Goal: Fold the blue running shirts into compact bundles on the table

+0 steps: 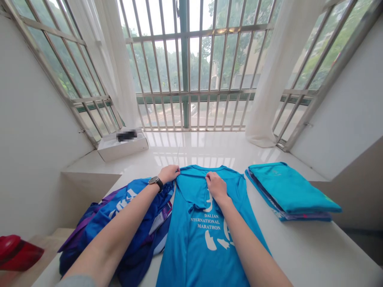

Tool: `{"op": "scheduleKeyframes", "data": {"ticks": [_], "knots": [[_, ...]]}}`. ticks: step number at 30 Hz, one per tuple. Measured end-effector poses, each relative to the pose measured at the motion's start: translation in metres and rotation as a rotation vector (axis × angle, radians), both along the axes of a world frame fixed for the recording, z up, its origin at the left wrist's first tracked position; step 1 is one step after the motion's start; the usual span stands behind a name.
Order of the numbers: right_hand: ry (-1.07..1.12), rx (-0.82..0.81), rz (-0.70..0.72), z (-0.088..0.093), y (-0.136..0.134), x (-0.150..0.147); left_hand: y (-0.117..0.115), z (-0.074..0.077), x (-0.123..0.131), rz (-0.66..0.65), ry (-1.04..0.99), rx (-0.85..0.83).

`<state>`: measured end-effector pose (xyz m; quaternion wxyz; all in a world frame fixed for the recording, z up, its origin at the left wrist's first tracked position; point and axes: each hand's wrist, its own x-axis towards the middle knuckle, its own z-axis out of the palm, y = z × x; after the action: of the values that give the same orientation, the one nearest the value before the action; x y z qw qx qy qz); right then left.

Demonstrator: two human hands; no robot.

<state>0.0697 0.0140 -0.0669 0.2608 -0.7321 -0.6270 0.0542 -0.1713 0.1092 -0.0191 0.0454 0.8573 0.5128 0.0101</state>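
A turquoise T-shirt (pixel 179 255) with white "Dalian International Marathon" lettering lies spread on the white sill, its neckline toward the window. One sleeve side is folded inward over the chest. My left hand (pixel 169 173), with a black-strapped watch on the wrist, pinches the shirt's edge at the left shoulder. Over the upper chest, my right hand (pixel 216 185) has its fingers closed on the folded-in fabric. Beneath my left forearm is a loose heap of blue and purple shirts (pixel 131 199). A folded stack of shirts (pixel 287 187), turquoise on top, sits to the right.
A white box (pixel 122 149) with a blurred dark item on it stands at the back left. White curtains (pixel 263 99) hang before the barred window (pixel 191 63). At the lower left is a red object (pixel 18 253), partly cut off.
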Motion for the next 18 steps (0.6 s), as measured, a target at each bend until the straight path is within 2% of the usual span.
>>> {"op": "scheduleKeyframes", "data": {"ticks": [4, 7, 10, 12, 15, 18], "knots": [[0.055, 0.042, -0.047, 0.006, 0.005, 0.019, -0.014, 0.002, 0.014, -0.006, -0.029, 0.106], [0.075, 0.061, -0.066, 0.011, 0.007, 0.036, -0.031, 0.001, 0.036, -0.079, -0.054, 0.136], [0.060, 0.044, 0.009, 0.009, 0.004, 0.041, -0.048, -0.011, 0.058, -0.162, -0.061, 0.103], [0.028, 0.029, 0.089, 0.005, 0.001, 0.038, -0.058, -0.023, 0.066, -0.162, -0.066, 0.072], [-0.023, 0.013, 0.153, -0.001, -0.002, 0.032, -0.066, -0.039, 0.069, -0.140, -0.094, 0.061], [-0.051, 0.000, 0.156, 0.000, -0.002, 0.031, -0.067, -0.046, 0.066, -0.155, -0.118, 0.079]]}}
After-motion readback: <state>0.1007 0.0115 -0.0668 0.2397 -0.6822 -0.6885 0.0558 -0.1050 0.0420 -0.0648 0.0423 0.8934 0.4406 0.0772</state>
